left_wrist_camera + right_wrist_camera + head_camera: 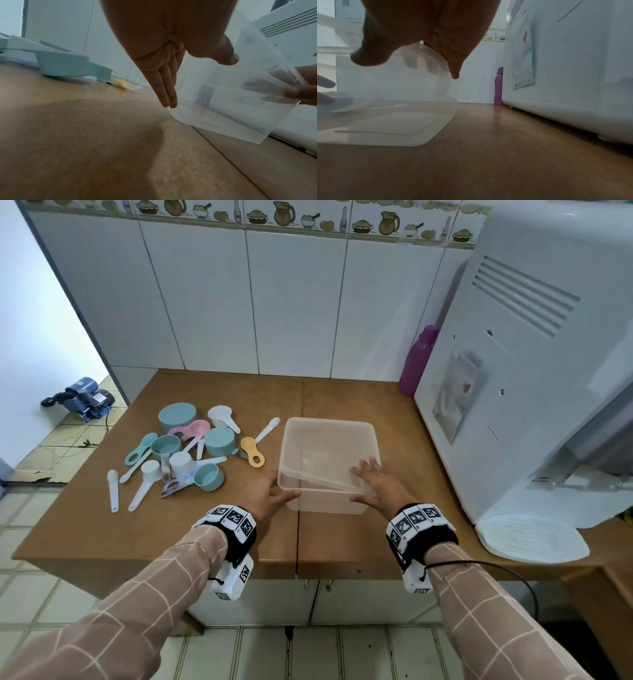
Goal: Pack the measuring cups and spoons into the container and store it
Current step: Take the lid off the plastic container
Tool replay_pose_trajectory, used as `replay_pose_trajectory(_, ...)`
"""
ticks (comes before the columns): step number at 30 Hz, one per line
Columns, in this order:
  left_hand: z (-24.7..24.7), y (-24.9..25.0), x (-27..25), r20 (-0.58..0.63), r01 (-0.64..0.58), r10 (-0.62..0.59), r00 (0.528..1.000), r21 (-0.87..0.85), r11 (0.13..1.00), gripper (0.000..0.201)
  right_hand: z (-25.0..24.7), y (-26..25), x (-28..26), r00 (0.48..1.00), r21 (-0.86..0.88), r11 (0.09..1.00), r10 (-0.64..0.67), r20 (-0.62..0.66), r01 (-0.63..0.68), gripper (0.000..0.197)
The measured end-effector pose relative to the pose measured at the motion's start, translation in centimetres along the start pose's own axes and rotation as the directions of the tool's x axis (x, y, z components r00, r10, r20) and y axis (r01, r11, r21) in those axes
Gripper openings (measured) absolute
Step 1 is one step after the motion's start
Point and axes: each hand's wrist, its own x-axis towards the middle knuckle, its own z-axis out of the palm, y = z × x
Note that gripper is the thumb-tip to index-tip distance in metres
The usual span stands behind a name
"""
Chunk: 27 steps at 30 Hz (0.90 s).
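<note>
Our left hand (263, 496) lies flat against the left edge of the container (329, 504). Our right hand (376, 484) pinches the lid (325, 450). Measuring cups (219, 441) crowd centre-left.

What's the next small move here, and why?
Probably lift the lid clear and set it aside. It sits tilted, the right hand gripping its near edge; the left hand steadies the container with straight fingers, and the measuring cups and spoons all lie on the counter, none packed.
</note>
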Motion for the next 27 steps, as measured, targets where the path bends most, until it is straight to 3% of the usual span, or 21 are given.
replay_pose_trajectory(7, 0.5, 0.6, -0.4, -0.029, 0.039, -0.039, 0.999, -0.012, 0.999, 0.044, 0.3, 0.3, -0.8, 0.994, 0.197, 0.980, 0.016, -0.107, 0.005, 0.049)
replay_pose_trajectory(11, 0.6, 0.9, -0.5, -0.016, 0.126, -0.128, 0.992, -0.106, 0.986, 0.054, 0.3, -0.1, -0.9, 0.958, 0.402, 0.916, 0.130, -0.255, -0.017, 0.046)
replay_pose_trajectory(15, 0.7, 1.4, -0.1, -0.041, 0.124, -0.125, 0.991, -0.030, 0.992, 0.050, 1.1, 0.3, -0.4, 0.908, 0.543, 0.838, 0.187, -0.376, 0.052, 0.046)
replay_pose_trajectory(18, 0.6, 1.6, 0.1, -0.034, 0.107, -0.107, 0.994, 0.003, 0.994, 0.044, 1.1, 0.2, -0.7, 0.815, 0.596, 0.803, 0.333, -0.475, 0.019, 0.033)
replay_pose_trajectory(21, 0.7, 1.7, 0.3, -0.047, 0.105, -0.106, 0.993, -0.008, 0.994, 0.038, 0.7, 0.3, -0.9, 0.705, 0.458, 0.886, 0.368, -0.607, -0.069, 0.052)
replay_pose_trajectory(22, 0.7, 1.8, 0.3, -0.048, 0.104, -0.104, 0.993, -0.006, 0.995, 0.037, 0.6, 0.4, -0.9, 0.685, 0.454, 0.884, 0.397, -0.611, -0.107, 0.051)
replay_pose_trajectory(25, 0.9, 1.8, 0.6, -0.064, 0.100, -0.099, 0.993, 0.003, 0.995, 0.038, 0.2, 0.7, -1.3, 0.628, 0.619, 0.753, 0.596, -0.501, -0.221, 0.025)
replay_pose_trajectory(27, 1.0, 1.8, 0.7, -0.070, 0.108, -0.108, 0.992, 0.007, 0.994, 0.038, 0.0, 1.0, -1.7, 0.554, 0.712, 0.630, 0.729, -0.403, -0.311, 0.026)
